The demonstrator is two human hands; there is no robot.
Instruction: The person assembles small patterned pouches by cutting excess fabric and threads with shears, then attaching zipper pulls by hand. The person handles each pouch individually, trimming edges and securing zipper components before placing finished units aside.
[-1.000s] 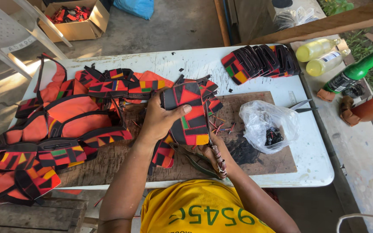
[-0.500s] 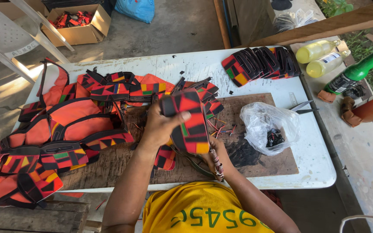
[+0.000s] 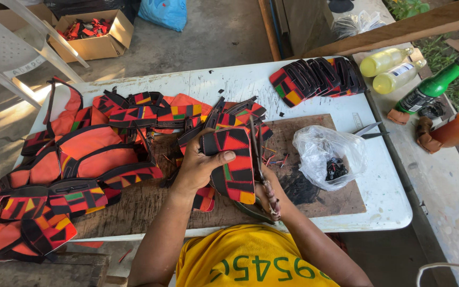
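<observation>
My left hand (image 3: 200,165) grips a piece of patterned fabric (image 3: 235,165), red, black, green and yellow, held upright over a brown wooden board (image 3: 144,204). My right hand (image 3: 268,192) is mostly hidden behind that piece and holds a thin dark tool (image 3: 255,146) against its right edge; a beaded band shows at the wrist. Both hands are close together above the middle of the white table (image 3: 383,196).
A heap of orange and patterned bags (image 3: 75,165) covers the table's left half. Stacked patterned pieces (image 3: 314,79) lie at the back right. A clear plastic bag (image 3: 328,157), scissors (image 3: 367,130), bottles (image 3: 394,66) and a cardboard box (image 3: 94,34) surround the work.
The patterned piece has turned and dropped slightly toward me in my left hand. My right hand has shifted with the tool along its right edge.
</observation>
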